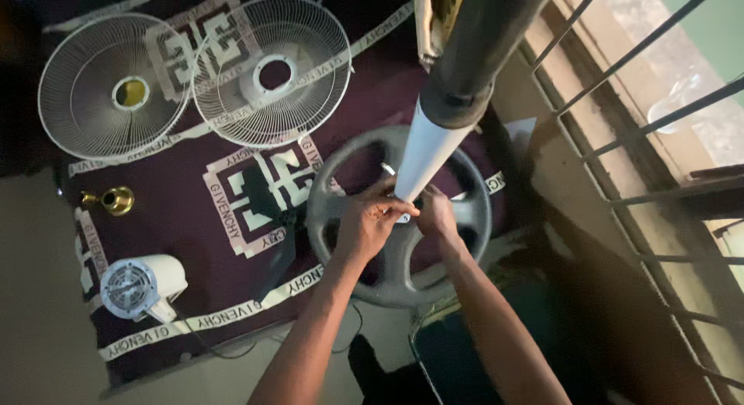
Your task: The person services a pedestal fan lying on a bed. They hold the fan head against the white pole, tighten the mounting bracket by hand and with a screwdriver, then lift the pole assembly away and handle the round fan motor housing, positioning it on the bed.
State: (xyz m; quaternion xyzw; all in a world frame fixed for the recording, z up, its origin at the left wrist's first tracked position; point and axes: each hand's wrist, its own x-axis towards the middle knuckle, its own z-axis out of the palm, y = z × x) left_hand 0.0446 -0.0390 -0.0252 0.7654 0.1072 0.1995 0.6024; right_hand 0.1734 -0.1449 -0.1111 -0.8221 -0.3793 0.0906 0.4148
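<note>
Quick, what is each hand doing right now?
Left hand: closed on the white fan pole's lower end.
Right hand: on the same pole; grip cannot be told.

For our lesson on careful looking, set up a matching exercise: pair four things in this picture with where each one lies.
Things:
1. two white wire fan guards
2. small brass piece
3. white fan motor
4. round grey base

Places:
A. lower left of the patterned cloth
B. under both hands, around the white pole
C. side by side, overlapping, at the top of the cloth
D. left edge of the cloth, between the guards and the motor

Pairs: 1-C, 2-D, 3-A, 4-B
</note>
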